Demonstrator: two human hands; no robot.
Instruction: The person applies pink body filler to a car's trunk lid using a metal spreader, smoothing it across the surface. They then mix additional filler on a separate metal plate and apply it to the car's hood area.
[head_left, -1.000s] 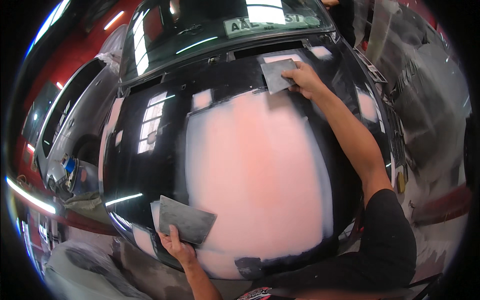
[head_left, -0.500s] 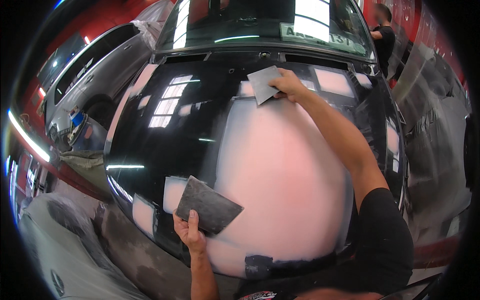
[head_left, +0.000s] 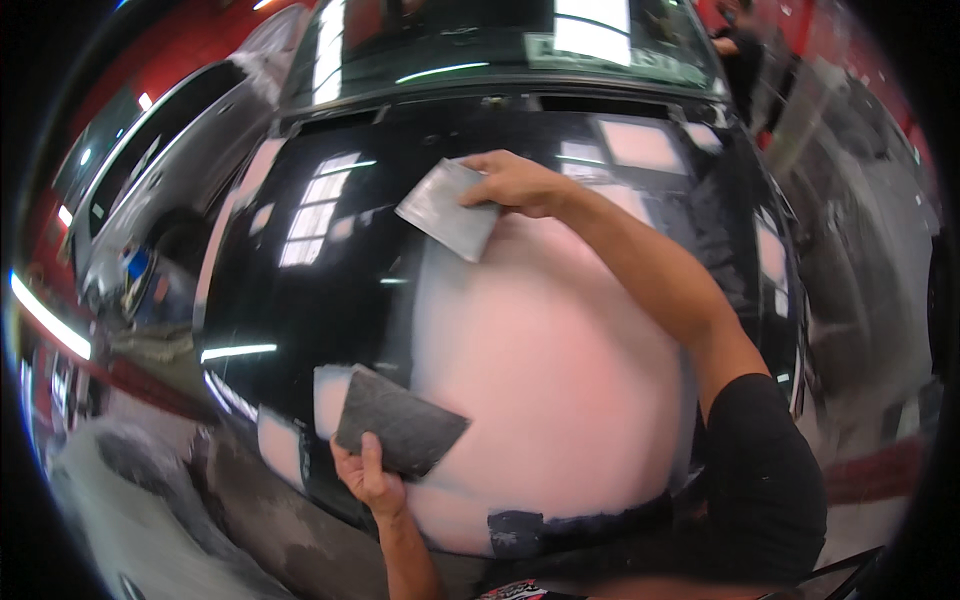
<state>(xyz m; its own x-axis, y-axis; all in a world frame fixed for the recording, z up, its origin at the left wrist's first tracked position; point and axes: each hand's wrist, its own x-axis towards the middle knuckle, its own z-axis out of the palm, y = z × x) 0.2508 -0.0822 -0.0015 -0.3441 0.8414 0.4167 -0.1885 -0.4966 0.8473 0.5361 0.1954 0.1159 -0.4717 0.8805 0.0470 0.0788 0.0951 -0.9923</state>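
Observation:
A black car hood carries a large pale pink patch and several smaller ones. My right hand grips a light grey square sheet or pad over the upper part of the hood, at the upper left of the large patch; whether it touches the surface I cannot tell. My left hand holds a dark grey rectangular sheet low over the hood, thumb on its top, beside the patch's lower left.
The windshield is beyond the hood. A grey car stands at left, with a bucket near it. Plastic-covered bodywork is at lower left and right. Another person in black stands at the back right.
My right hand with the light sheet has moved left and a little down across the hood. The left hand still grips the dark sheet. The view has shifted.

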